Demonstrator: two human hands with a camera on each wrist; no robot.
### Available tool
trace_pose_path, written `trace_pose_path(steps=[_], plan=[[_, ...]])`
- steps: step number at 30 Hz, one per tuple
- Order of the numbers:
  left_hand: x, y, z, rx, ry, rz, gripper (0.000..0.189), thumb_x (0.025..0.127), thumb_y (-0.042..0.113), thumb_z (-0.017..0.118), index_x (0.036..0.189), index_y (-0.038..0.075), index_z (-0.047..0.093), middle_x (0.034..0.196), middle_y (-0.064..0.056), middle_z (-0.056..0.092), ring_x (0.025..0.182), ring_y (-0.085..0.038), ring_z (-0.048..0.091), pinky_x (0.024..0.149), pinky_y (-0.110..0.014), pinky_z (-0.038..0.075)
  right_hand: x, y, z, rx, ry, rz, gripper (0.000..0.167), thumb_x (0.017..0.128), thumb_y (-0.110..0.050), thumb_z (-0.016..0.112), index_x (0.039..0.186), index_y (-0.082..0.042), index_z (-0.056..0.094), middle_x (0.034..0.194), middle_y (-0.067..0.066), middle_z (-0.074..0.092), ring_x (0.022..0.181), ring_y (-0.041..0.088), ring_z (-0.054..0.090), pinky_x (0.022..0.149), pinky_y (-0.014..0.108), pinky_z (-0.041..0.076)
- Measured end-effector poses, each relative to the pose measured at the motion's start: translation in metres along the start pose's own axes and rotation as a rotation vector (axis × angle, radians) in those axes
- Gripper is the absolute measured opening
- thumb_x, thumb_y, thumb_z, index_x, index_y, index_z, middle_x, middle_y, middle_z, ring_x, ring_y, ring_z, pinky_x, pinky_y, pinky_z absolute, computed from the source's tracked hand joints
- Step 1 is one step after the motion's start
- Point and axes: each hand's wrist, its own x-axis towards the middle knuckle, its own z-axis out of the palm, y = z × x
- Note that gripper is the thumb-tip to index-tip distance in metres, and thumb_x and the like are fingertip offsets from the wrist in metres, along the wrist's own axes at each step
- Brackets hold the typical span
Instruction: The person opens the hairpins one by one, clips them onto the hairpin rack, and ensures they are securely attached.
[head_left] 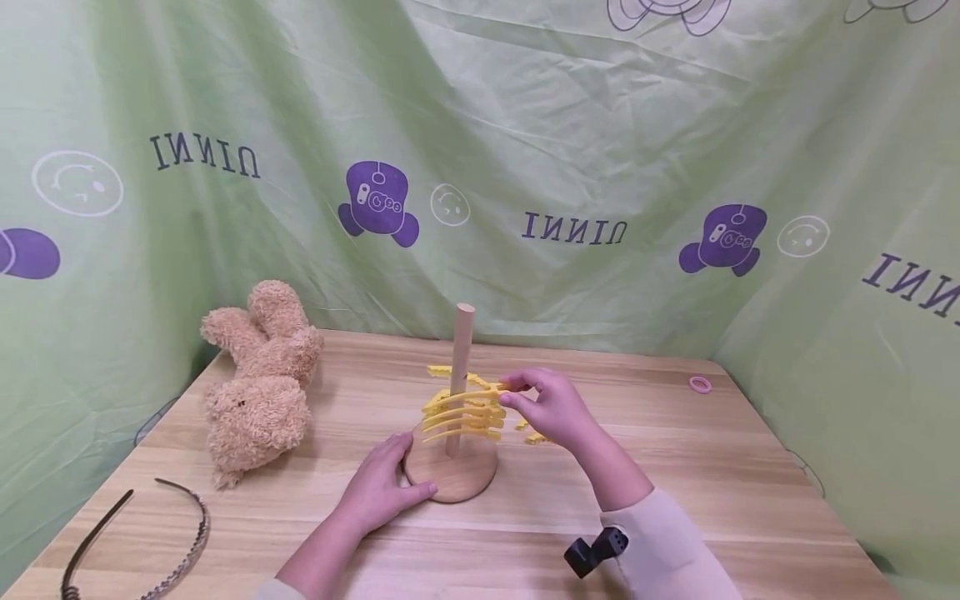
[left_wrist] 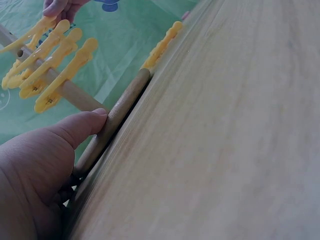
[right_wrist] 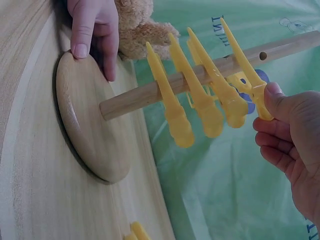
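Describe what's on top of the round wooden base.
A cylindrical wooden rod bearing yellow plastic clips; the left hand holds the base. What rod and hand cover is hidden.

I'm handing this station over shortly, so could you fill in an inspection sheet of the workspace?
Surface: wood-grain tabletop; no spill seen.
Job's things: wooden base with upright post; three yellow clips on the post, a fourth clip above them; at least one loose clip right of the base.
Clutter: plush toy and headband at left, pink ring at far right.
Hands: left hand rests on the base's rim; right hand pinches the fourth clip.
Cables: thin lines beside the table's side edges; cannot tell whether they are cables.
Surroundings: green cloth with purple prints.
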Motion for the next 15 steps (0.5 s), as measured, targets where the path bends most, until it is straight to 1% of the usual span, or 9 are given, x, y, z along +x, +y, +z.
trace_pose_path(steps=[8,13,15], plan=[[-0.0004,0.0012,-0.0004,0.005,-0.002,0.001,0.093,0.074,0.047,0.08,0.14,-0.008,0.046,0.145,-0.026,0.048,0.14,-0.044,0.039,0.117,-0.057,0.03,0.0012,-0.0028,0.0038,-0.013,-0.041,-0.006,0.019,0.086,-0.015,0.075,0.101,-0.003,0.073,0.097,0.009,0.075,0.095,0.025,0.068,0.068,0.024,0.049],[-0.0005,0.0015,-0.0007,0.011,-0.002,-0.002,0.093,0.074,0.048,0.08,0.14,-0.008,0.046,0.145,-0.026,0.048,0.139,-0.044,0.039,0.117,-0.057,0.03,0.0007,-0.003,0.0049,-0.015,-0.04,-0.028,0.022,0.085,-0.014,0.075,0.104,-0.002,0.073,0.101,0.011,0.074,0.099,0.026,0.067,0.074,0.033,0.054],[-0.0006,0.0013,-0.0007,0.011,-0.001,-0.004,0.093,0.074,0.048,0.08,0.14,-0.008,0.046,0.145,-0.026,0.048,0.14,-0.044,0.039,0.117,-0.057,0.03,0.0003,-0.0028,0.0052,-0.012,-0.04,-0.038,0.024,0.085,-0.014,0.076,0.105,-0.002,0.073,0.103,0.011,0.074,0.101,0.027,0.067,0.079,0.039,0.056]])
